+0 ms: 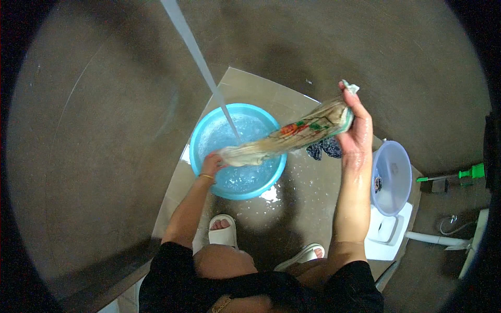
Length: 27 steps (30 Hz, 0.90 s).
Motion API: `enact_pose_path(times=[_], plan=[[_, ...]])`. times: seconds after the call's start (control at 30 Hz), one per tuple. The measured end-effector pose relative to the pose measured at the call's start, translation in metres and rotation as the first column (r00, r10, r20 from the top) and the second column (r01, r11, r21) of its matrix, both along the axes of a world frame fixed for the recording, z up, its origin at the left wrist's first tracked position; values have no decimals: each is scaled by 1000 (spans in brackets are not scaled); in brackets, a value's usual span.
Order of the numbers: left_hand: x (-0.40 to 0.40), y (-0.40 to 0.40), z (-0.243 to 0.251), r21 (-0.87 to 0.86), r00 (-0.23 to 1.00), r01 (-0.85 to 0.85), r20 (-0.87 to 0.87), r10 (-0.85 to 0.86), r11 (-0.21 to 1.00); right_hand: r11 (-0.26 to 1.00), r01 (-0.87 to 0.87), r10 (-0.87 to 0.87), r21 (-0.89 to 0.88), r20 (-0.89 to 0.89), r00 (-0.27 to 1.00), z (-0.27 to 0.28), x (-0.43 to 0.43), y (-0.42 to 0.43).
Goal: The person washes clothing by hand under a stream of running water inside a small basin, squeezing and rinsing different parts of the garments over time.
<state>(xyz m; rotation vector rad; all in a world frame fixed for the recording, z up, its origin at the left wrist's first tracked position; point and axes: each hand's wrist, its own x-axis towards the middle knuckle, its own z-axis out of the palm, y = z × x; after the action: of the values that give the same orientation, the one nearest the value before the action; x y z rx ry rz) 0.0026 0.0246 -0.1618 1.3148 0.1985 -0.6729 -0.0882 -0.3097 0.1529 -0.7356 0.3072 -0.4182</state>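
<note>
A wet, pale cloth (297, 131) with red and green patterning is stretched out between my two hands. My left hand (211, 164) grips its lower end over the left part of a round blue plastic basin (284, 160). Raised to the right, outside the basin's rim, my right hand (358, 125) holds the other end, and a small whitish tip of cloth shows at its fingertips. A stream of water (199, 58) falls from above into the basin, where bubbly water (242, 182) lies beneath the cloth. The cloth's left end is blurred.
Wet floor tiles (250, 219) surround the basin. A dark plastic bag (327, 148) lies behind my right wrist. At right are a translucent bluish bucket (395, 176), a white squat toilet (387, 240), a white pipe (434, 238) and a green-handled brush (471, 171). White slippers (223, 232) are on my feet.
</note>
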Motion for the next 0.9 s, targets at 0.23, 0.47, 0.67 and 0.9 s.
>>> enact_pose_path(times=[0.23,0.47,0.67,0.9], plan=[[5,47,121,-417,886,-407,37,462,813,974,47,-42,-220,27,999,2,-19,-27],[19,36,129,710,645,-210,617,-450,672,576,-302,246,-760,-191,950,-87,28,41],[4,-11,92,975,306,-186,172,-936,119,-477,-529,-281,-702,-449,848,-247,16,90],[5,-52,45,994,238,-24,-94,-967,-102,-548,-833,-100,-74,-983,153,-272,10,148]])
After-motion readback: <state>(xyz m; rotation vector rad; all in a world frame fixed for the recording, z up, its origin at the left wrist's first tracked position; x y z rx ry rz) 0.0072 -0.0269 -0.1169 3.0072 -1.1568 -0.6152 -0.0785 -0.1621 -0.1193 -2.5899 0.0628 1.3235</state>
